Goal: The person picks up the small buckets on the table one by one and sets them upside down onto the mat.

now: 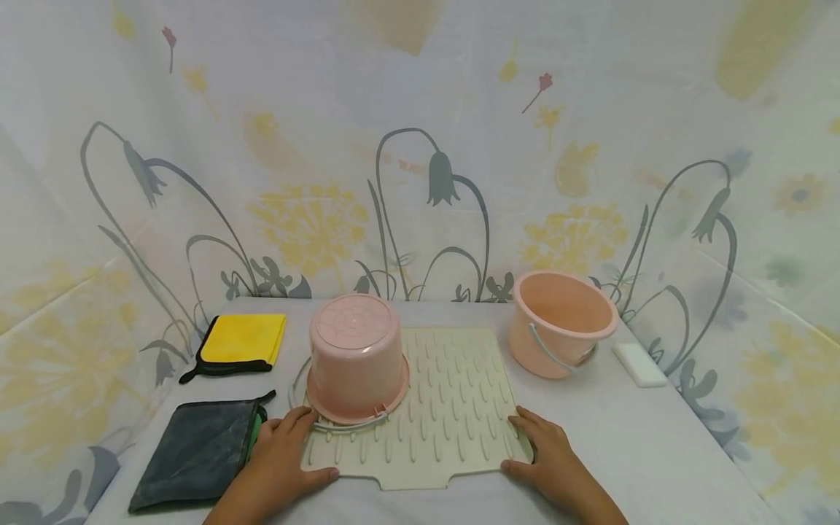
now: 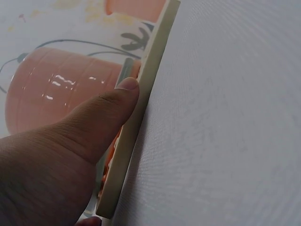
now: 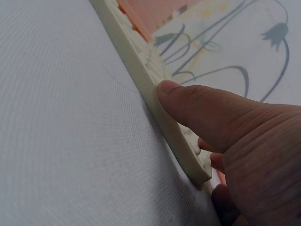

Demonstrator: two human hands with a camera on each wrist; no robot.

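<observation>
"Where's the board?"

"The cream ribbed board (image 1: 453, 394) lies flat on the counter (image 1: 669, 437), with an upside-down pink bucket (image 1: 357, 357) on its left part."

"And the hands?"

"The left hand (image 1: 281, 456) holds the near left corner, the right hand (image 1: 547, 456) the near right. Each is half spread, thumb on the front edge, fingers at the side."

"How would you do it well?"

"I take it as settling the board: press both corners evenly, shift it slowly and level, or the bucket might slide. Mind the grey handle (image 1: 351, 428); it's by the left fingers, touching or not I can't tell."

"Anything close by?"

"A dark cloth (image 1: 200, 452) just beside the left hand; an upright bucket (image 1: 567, 345) near the board's right edge."
</observation>
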